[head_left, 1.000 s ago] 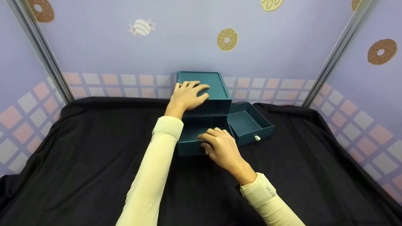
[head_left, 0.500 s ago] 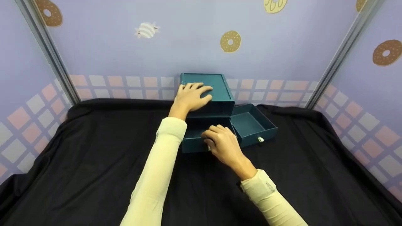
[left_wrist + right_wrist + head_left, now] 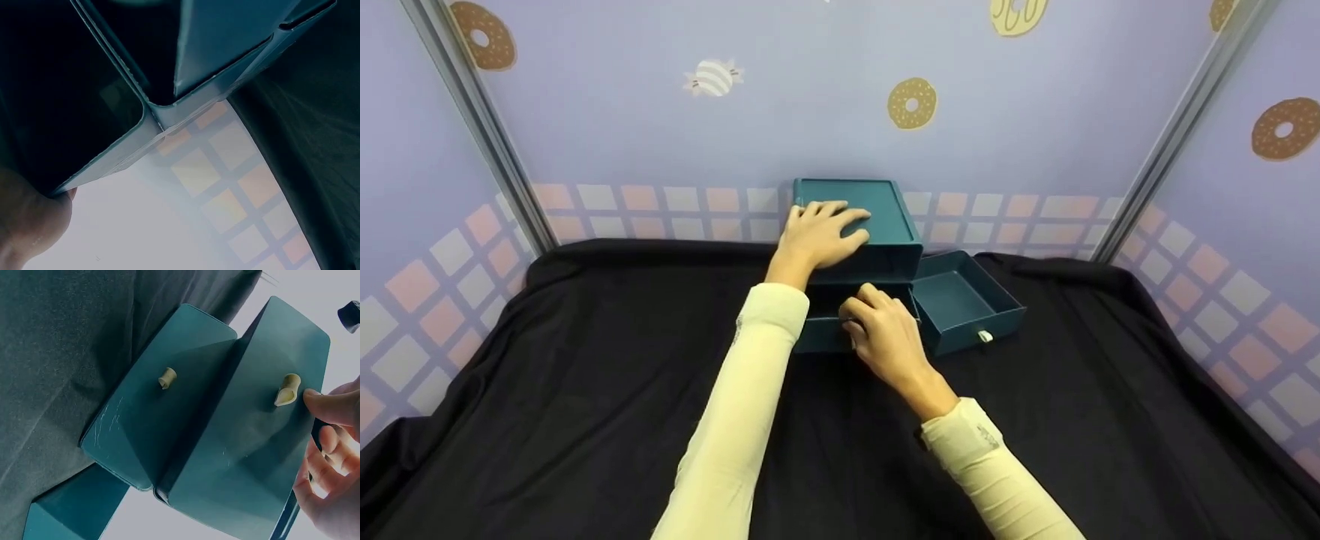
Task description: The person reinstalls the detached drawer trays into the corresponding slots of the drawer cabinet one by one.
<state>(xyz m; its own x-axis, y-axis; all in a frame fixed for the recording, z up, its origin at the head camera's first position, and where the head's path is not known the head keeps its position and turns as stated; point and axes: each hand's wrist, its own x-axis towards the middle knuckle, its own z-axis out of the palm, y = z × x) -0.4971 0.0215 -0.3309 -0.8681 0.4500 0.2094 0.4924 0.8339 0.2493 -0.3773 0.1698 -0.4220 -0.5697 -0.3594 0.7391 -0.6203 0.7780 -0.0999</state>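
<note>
A teal drawer cabinet stands against the back wall. My left hand rests on its top at the front left, fingers spread, thumb pointing right. Below the dark upper compartment, which has no drawer in it, a drawer sticks partway out. My right hand pinches the drawer's front rim, thumb on the outer face beside a pale pull tab, fingers behind the rim. Beneath it, another drawer front with its own tab shows in the right wrist view.
A loose teal drawer lies on the black cloth right beside the cabinet, its pale tab facing forward. Patterned lilac walls enclose the back and both sides.
The drawer has slid further into the cabinet, with my right hand moving along on its rim. My left hand stays on the cabinet top. The head view has shifted slightly.
</note>
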